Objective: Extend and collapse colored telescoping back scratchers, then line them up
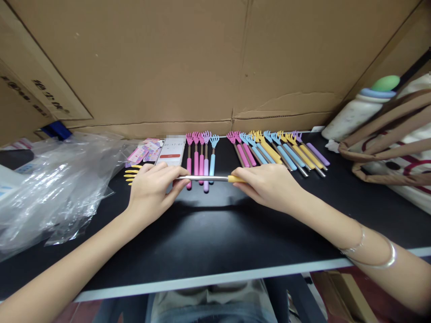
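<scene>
Both hands hold one yellow back scratcher (205,178) level above the black tabletop, its silver rod showing between them. My left hand (153,184) is closed round the clawed end, and yellow prongs stick out past it on the left. My right hand (269,186) pinches the yellow grip at the other end; most of that grip is hidden in the fingers. Just behind the rod lie several assembled pink, purple and blue back scratchers (201,157) side by side. Farther right lies a row of back scratchers in mixed colours (276,150), some with bare metal rod ends showing.
Clear plastic bags (67,179) cover the table's left side. A phone showing a timer (171,150) and pink-purple cards (144,151) lie behind my left hand. At the right stand a white bottle (357,112) and a bag with brown handles (387,152). Cardboard (161,63) walls the back.
</scene>
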Demonstrator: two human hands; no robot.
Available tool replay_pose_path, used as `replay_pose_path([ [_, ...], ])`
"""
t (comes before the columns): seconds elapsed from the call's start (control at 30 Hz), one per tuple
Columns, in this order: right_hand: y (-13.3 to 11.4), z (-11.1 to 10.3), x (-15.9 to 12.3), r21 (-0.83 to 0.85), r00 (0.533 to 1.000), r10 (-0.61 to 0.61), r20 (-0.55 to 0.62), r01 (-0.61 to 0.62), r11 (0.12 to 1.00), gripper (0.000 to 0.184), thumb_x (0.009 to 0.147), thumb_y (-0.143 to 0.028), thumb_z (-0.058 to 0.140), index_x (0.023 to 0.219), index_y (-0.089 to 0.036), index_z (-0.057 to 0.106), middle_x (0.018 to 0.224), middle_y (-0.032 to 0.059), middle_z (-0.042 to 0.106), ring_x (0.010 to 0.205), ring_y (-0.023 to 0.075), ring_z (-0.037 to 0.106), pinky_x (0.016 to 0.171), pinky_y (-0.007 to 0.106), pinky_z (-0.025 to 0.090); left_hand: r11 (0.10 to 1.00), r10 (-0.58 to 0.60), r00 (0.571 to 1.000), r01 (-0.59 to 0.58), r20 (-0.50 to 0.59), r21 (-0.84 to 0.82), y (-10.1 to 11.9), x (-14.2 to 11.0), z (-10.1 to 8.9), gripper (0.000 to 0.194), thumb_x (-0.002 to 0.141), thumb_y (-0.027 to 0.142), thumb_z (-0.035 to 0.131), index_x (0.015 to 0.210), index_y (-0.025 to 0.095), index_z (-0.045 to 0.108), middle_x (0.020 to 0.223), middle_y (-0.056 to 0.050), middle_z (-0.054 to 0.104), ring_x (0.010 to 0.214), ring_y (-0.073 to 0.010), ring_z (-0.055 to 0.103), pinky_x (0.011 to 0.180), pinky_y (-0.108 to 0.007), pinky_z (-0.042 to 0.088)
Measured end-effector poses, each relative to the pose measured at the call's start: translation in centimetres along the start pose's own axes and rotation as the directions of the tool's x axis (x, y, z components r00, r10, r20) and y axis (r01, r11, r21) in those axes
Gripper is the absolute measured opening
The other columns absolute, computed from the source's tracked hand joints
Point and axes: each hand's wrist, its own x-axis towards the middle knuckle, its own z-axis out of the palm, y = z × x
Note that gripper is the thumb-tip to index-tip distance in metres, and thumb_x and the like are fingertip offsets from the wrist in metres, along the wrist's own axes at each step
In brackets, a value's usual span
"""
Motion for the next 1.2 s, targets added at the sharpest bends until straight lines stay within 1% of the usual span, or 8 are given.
replay_pose_path([
  [0.23,-0.04,0.07,0.0,-0.005,1.0,-0.011,-0.021,0.011,1.0,0.037,0.095,-0.039,0.03,0.081,-0.019,0.058,0.057,-0.0009,0.06,0.048,0.0097,0.051,0.047,0.025,0.012,1.0,0.021,0.999,-0.022,-0.029,-0.011,-0.03,0.03,0.16,0.023,0.092,0.035,0.042,0.088,0.021,0.06,0.069,0.002,0.06,0.064,-0.0144,0.052,0.065,-0.03,0.031],
  [0.43,0.0,0.13,-0.02,0.005,1.0,-0.008,-0.007,0.008,1.0,0.038,0.095,-0.04,0.03,0.082,-0.019,0.058,0.058,-0.0007,0.06,0.048,0.0096,0.051,0.047,0.025,0.012,1.0,0.029,0.998,-0.03,-0.051,-0.007,-0.07,0.07,0.28,0.022,0.092,0.034,0.043,0.087,0.021,0.06,0.067,0.002,0.059,0.063,-0.0138,0.051,0.064,-0.029,0.03],
  [0.57,0.02,0.19,-0.06,0.004,1.0,-0.014,-0.017,0.014,1.0,0.039,0.095,-0.04,0.029,0.082,-0.019,0.058,0.058,-0.0006,0.06,0.048,0.0098,0.051,0.047,0.025,0.012,0.999,0.034,0.998,-0.034,-0.052,-0.001,-0.07,0.01,0.15,0.021,0.092,0.034,0.043,0.087,0.022,0.06,0.068,0.002,0.059,0.064,-0.0137,0.052,0.065,-0.03,0.031],
  [1.0,0.05,0.26,-0.07,0.031,1.0,-0.012,0.008,0.012,0.999,0.039,0.095,-0.04,0.029,0.083,-0.018,0.058,0.06,0.0,0.061,0.05,0.0097,0.052,0.048,0.025,0.014,0.999,0.048,0.998,-0.048,-0.051,0.005,-0.12,-0.01,0.15,0.019,0.091,0.033,0.044,0.088,0.022,0.06,0.068,0.002,0.059,0.063,-0.014,0.051,0.064,-0.029,0.031],
  [1.2,-0.08,0.25,-0.05,0.011,1.0,-0.006,-0.022,0.007,1.0,0.036,0.095,-0.039,0.031,0.082,-0.019,0.058,0.06,-0.0009,0.062,0.049,0.01,0.052,0.047,0.025,0.013,0.999,0.047,0.997,-0.047,-0.055,0.007,-0.09,0.02,0.22,0.02,0.091,0.033,0.043,0.088,0.022,0.06,0.07,0.002,0.06,0.064,-0.0143,0.052,0.065,-0.03,0.031],
])
